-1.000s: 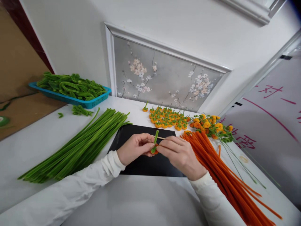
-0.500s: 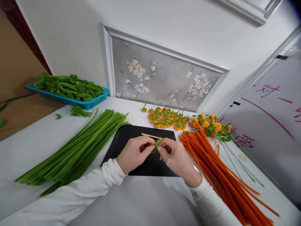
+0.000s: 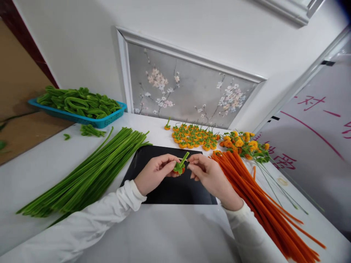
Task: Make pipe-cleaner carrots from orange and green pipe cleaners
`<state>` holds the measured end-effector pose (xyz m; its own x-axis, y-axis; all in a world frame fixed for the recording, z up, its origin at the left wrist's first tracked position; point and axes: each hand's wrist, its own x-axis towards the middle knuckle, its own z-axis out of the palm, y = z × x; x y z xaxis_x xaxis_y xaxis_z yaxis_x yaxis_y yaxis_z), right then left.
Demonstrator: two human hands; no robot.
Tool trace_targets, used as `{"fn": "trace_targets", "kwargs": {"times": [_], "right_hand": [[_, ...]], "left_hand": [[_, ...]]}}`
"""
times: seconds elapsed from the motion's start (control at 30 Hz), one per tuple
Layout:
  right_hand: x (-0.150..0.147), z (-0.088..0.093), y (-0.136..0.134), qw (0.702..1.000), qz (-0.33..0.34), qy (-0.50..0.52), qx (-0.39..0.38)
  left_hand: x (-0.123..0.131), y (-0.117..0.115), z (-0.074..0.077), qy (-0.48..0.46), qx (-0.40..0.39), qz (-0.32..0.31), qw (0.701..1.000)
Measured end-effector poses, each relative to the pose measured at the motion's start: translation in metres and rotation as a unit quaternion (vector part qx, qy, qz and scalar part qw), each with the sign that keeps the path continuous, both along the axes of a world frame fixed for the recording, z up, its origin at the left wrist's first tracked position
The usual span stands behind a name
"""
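Between thumb and fingers, my left hand (image 3: 157, 173) pinches a small orange piece with green leaves and a green stem (image 3: 180, 167). It is held above the black mat (image 3: 175, 191). My right hand (image 3: 212, 177) is just right of the piece, thumb and fingers pressed together near the stem; what they grip, if anything, is too small to make out. A thin pale stick shows partly behind the stem, between the hands.
Long green strips (image 3: 90, 173) lie to the left, orange strips (image 3: 255, 204) to the right. Behind the mat stand small orange flower pieces (image 3: 193, 137), beside stemmed flowers (image 3: 238, 142). A blue basket (image 3: 101, 122) of green loops sits back left.
My right hand has drawn slightly right, away from my left. The piece in my left hand has turned, and its leaves and orange underside now show.
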<state>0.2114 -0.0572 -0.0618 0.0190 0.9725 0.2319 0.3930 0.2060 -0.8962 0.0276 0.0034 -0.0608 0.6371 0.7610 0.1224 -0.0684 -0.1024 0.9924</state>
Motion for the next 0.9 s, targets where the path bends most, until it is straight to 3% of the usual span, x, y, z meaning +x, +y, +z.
{"fn": "trace_targets", "kwargs": {"times": [0.27,0.5,0.7,0.9], "right_hand": [[-0.01,0.004,-0.003,0.998,0.016,0.065,-0.002],[-0.011,-0.006,0.001,0.998,0.025,0.062,0.003],[-0.015,-0.005,-0.001,0.995,0.033,0.092,0.001],[-0.013,0.0,0.001,0.987,0.038,0.154,-0.038]], "left_hand": [[0.001,-0.001,-0.003,-0.02,-0.022,-0.011,1.0],[0.005,-0.004,-0.003,-0.043,-0.068,-0.01,0.997],[0.006,-0.006,-0.002,-0.071,-0.155,0.007,0.985],[0.004,-0.005,-0.001,-0.071,-0.192,0.012,0.979]]}}
